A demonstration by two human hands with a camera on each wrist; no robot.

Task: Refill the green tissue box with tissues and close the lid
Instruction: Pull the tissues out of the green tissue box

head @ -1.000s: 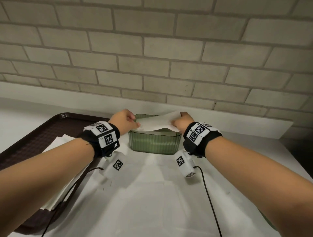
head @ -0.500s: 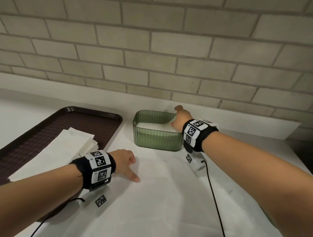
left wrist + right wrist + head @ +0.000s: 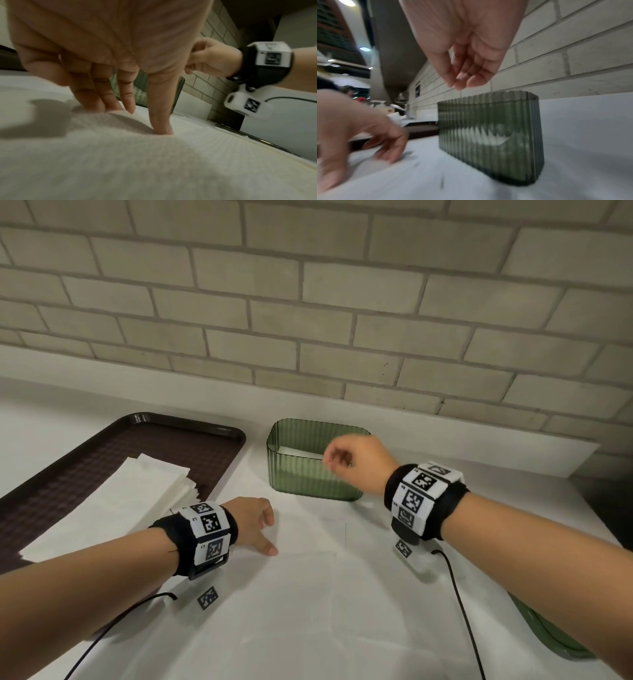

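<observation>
The green ribbed tissue box (image 3: pixel 308 477) stands open near the wall, with white tissues (image 3: pixel 296 451) lying low inside it. In the right wrist view the green box (image 3: pixel 489 135) shows the white tissues through its wall. My right hand (image 3: pixel 337 458) hovers over the box's front right corner with its fingers loosely curled and holding nothing; the right hand (image 3: pixel 462 82) is just above the rim. My left hand (image 3: pixel 265 534) rests with straight fingers on a white tissue sheet (image 3: pixel 308 594) spread on the counter. The left hand (image 3: pixel 147 119) presses that sheet with its thumb. The green lid (image 3: pixel 548 635) lies at the lower right.
A brown tray (image 3: pixel 102 453) at the left holds a stack of white tissues (image 3: pixel 137 494). A brick wall (image 3: pixel 308 302) runs close behind the box. Black cables (image 3: pixel 462 611) trail from both wrist cameras across the counter.
Both hands let a tissue go into the box. The left hand dropped to the sheet on the counter and stays there. The right hand has now lifted out of the box.
</observation>
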